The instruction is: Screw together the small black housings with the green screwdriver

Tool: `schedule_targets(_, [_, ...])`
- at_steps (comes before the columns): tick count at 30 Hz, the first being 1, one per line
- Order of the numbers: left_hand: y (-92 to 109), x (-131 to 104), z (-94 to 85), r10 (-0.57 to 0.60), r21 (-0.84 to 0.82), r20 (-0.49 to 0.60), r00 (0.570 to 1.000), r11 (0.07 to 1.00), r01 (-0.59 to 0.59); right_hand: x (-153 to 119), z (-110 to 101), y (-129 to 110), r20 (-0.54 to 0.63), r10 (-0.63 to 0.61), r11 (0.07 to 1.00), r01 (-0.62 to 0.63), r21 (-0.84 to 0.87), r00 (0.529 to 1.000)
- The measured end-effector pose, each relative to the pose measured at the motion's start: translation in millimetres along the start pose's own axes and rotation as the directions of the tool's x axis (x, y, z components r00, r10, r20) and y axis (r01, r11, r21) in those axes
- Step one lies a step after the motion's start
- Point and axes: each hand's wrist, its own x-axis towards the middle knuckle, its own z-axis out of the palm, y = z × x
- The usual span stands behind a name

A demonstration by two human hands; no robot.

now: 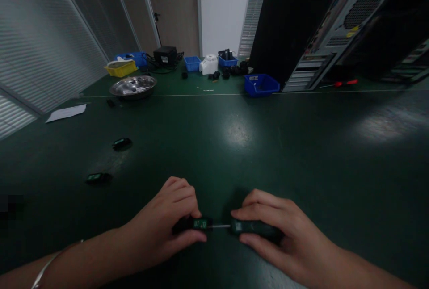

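Between the thumb and fingers of my left hand (177, 219) is a small black device (200, 224) with a green circuit board showing. My right hand (278, 231) is closed round the dark handle of a screwdriver (254, 228). Its thin metal shaft points left and meets the right end of the device; the tip itself is hidden. Two similar black devices, one nearer (98, 177) and one farther (122, 143), lie on the green table (208, 146) to the left.
A metal bowl (133, 86), a yellow bin (121, 68) and a white paper (67, 113) are at the back left. A blue bin (262, 85) stands back centre, beside an open computer case (335, 30). A red-handled tool (346, 83) lies at the back right.
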Motion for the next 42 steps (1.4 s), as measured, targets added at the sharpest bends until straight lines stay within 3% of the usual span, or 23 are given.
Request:
schedule_targets(21, [1.3,-1.4,-0.6,-0.012,0.021,0.009,1.000,1.000,0.012,-3.0,-0.1,0.6,-0.015,-0.008,0.999,0.009,0.049,1.000])
schedule_targets(28, [7.3,1.2,-9.9,0.001,0.002,0.075,0.997,1.000,-0.001,-3.0,-1.5,0.2,-0.029,-0.004,0.998,0.006,0.060,1.000])
schedule_targets(34, [10.3,-0.1,-11.1,0.055,-0.030,0.103,0.993,0.998,-0.052,-2.6,-1.6,1.0,-0.094,-0.019,0.998,0.025,0.066,0.995])
schedule_targets(38, [7.3,-2.5,-5.7,0.023,-0.024,0.058,0.998,0.999,-0.021,-3.4,-1.1,2.2,-0.116,-0.030,0.997,0.037,0.061,0.993])
schedule_targets(42, [7.5,-3.1,-9.9,0.003,-0.059,0.099,0.995,0.998,0.003,-3.1,-0.5,2.6,-0.135,-0.043,0.997,0.051,0.056,0.990])
